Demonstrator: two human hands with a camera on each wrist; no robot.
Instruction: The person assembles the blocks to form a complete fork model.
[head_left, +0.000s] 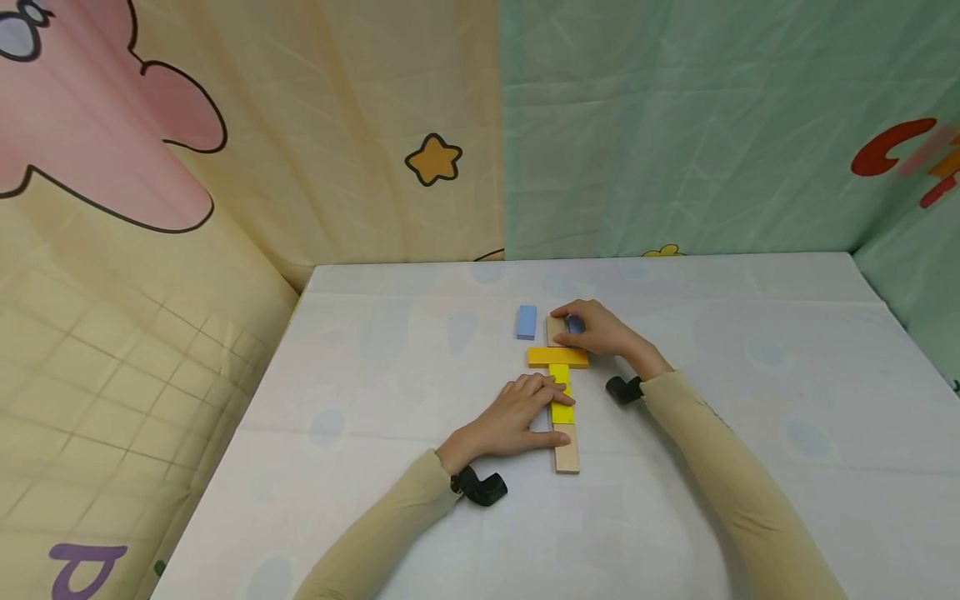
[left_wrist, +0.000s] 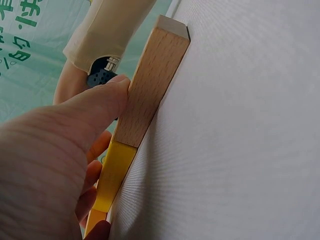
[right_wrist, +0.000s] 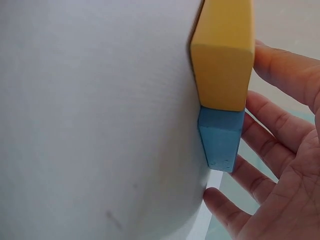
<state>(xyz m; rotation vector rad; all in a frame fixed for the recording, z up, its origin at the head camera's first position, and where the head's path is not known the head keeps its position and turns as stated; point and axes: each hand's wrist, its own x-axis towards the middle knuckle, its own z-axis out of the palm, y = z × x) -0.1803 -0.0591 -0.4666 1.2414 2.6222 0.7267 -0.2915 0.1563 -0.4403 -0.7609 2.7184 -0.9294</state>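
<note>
Flat toy blocks lie in a T-like layout on the white table. My left hand [head_left: 513,417] rests along its stem, thumb at the near wooden block [head_left: 567,457] and fingertips over the yellow block [head_left: 562,414]. An orange block [head_left: 542,357] lies crosswise beyond the yellow. Past it, a far wooden block [head_left: 553,330] sits under my right hand [head_left: 603,329], its thumb and forefinger at either end. A dark blue block [head_left: 575,324] shows between those fingers. In the right wrist view the fingers extend loosely beside the blue block [right_wrist: 220,145]. Another, light blue block [head_left: 527,322] lies left.
The white table [head_left: 825,450] ends at a far edge before hanging printed cloth [head_left: 675,125]. More cloth [head_left: 97,375] hangs at the left side. A black wrist camera mount [head_left: 483,487] sits on the left wrist, and another mount [head_left: 622,390] on the right.
</note>
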